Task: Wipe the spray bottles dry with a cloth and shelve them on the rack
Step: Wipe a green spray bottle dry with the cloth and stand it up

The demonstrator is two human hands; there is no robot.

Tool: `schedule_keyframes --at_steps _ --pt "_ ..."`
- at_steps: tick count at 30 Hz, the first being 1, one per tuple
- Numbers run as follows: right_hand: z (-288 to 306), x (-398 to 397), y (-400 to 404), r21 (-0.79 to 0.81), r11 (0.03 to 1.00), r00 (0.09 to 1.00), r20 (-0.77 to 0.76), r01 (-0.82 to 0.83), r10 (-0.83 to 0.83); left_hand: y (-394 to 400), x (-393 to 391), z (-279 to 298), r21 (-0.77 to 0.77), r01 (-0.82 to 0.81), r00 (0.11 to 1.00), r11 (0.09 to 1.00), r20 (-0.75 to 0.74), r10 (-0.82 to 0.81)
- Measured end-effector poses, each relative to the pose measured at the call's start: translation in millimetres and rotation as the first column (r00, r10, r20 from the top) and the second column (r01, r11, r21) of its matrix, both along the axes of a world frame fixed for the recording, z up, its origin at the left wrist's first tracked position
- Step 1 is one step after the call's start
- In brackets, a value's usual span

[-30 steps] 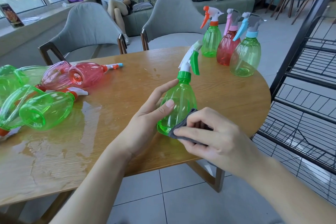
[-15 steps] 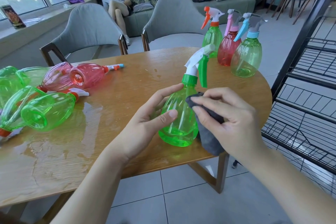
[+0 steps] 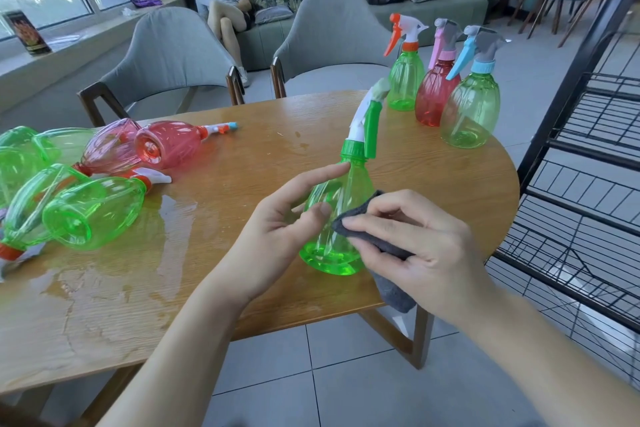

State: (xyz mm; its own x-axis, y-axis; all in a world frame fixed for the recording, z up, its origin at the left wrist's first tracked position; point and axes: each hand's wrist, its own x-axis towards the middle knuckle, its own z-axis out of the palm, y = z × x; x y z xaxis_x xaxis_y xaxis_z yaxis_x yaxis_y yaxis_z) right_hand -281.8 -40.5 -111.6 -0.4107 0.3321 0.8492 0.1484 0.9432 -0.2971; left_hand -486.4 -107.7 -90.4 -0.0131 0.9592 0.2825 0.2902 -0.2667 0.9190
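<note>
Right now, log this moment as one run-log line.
step: wiping | left hand holds green bottle | right hand presses grey cloth on it | rack unloaded

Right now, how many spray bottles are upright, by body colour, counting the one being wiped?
Green: 3 (held bottle, orange-trigger bottle, blue-trigger bottle)
Red: 1 (pink-trigger bottle)
Total: 4
</note>
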Motion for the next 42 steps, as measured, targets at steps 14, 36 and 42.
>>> schedule_keyframes --at_steps 14,36,42 --pt "-7.0 -6.7 -6.2 0.141 0.989 0.991 0.126 -0.051 0.033 7.5 -2.0 -6.3 -0.062 -0.028 0.982 0.998 0.183 0.039" --pt "16.3 -14.7 10.1 -0.145 0.981 0.985 -0.093 0.128 -0.142 -4.7 -17.9 -2.7 -0.033 0.094 0.994 0.995 0.058 -0.092" --pt "3.2 -11.4 4.5 -0.174 0.984 0.996 -0.068 0.041 -0.053 -3.0 -17.9 -4.1 -0.018 0.097 0.993 0.995 0.063 -0.096"
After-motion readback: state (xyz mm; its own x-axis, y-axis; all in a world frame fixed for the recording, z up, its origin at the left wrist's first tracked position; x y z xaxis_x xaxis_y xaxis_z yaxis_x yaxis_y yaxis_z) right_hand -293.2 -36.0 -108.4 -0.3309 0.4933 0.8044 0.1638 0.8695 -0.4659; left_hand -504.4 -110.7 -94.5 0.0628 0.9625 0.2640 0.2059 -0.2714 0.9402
